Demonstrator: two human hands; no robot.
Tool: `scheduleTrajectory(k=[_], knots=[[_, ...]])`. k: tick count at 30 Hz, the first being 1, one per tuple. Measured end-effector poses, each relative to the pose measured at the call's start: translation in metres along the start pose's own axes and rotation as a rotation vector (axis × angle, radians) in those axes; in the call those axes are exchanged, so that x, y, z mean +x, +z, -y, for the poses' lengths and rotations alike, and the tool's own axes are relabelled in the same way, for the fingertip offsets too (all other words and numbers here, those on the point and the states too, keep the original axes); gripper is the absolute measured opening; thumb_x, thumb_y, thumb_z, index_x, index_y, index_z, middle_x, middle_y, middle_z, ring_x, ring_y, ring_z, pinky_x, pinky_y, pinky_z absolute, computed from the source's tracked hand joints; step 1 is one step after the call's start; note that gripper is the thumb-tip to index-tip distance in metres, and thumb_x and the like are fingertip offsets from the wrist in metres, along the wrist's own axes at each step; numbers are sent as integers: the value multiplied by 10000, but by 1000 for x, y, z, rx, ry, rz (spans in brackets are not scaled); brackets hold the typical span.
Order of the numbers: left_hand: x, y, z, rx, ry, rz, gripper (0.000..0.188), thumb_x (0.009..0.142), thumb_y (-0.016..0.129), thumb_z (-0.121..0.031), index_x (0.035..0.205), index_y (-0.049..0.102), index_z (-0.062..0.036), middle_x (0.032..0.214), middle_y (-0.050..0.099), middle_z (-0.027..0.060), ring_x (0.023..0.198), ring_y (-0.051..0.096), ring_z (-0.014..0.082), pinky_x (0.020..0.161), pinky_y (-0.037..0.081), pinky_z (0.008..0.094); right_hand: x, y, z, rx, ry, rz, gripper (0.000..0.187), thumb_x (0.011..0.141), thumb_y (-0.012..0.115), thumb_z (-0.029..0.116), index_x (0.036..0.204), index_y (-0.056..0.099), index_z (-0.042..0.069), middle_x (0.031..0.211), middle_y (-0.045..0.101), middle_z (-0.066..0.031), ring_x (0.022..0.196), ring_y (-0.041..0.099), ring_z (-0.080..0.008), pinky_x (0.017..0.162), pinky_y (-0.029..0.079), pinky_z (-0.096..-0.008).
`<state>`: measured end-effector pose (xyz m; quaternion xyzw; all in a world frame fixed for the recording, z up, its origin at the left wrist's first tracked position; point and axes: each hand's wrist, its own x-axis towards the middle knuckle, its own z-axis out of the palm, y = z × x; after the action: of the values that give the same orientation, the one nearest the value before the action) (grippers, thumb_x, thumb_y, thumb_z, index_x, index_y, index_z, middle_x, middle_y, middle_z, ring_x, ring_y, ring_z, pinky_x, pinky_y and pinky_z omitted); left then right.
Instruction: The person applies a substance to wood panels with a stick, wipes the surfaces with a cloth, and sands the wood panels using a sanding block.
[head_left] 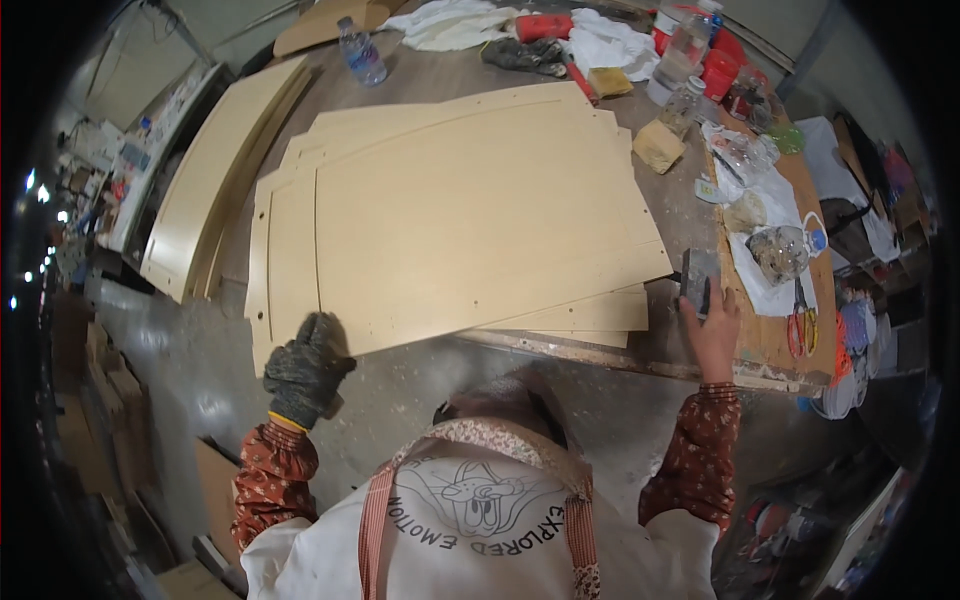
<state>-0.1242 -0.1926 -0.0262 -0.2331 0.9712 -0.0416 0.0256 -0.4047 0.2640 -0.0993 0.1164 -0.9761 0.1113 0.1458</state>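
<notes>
Panel (470, 210) touches left fingers (322, 328); right fingers (715, 302) grip block (700, 268).

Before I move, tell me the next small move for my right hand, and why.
I'd probably bring the grey block left to the top panel: your right hand is on the block, just off the panel's right corner, and your gloved left hand is at the panel's near edge, so it could likely steady it.

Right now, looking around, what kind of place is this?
Probably a workshop: cream panels are piled on a worn table, a gloved left hand touches them, and scissors lie at the right.
</notes>
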Motion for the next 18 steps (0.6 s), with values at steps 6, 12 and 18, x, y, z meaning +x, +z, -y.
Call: scheduleTrajectory(k=[6,12,18], knots=[[-36,31,46,-2,-335,-43,726,723,741,-325,1353,435,-134,1353,478,135,1018,603,320,825,500,390,13,23,-8,143,101,68,575,748,696,313,1225,499,61,1247,472,-242,1100,470,-433,926,394,-466],[-71,33,66,-240,-531,-149,686,746,741,-312,1332,446,-111,1310,509,143,1085,566,330,873,474,382,34,31,-18,148,146,89,544,751,702,269,1178,490,8,1208,499,-221,1109,466,-422,944,377,-460],[-84,70,103,-730,-511,-312,680,770,728,-329,1334,450,-70,1202,593,161,1032,609,250,887,472,347,27,-11,5,360,-89,-92,563,862,628,289,1324,445,25,1328,453,-233,1236,421,-368,1043,307,-430]])
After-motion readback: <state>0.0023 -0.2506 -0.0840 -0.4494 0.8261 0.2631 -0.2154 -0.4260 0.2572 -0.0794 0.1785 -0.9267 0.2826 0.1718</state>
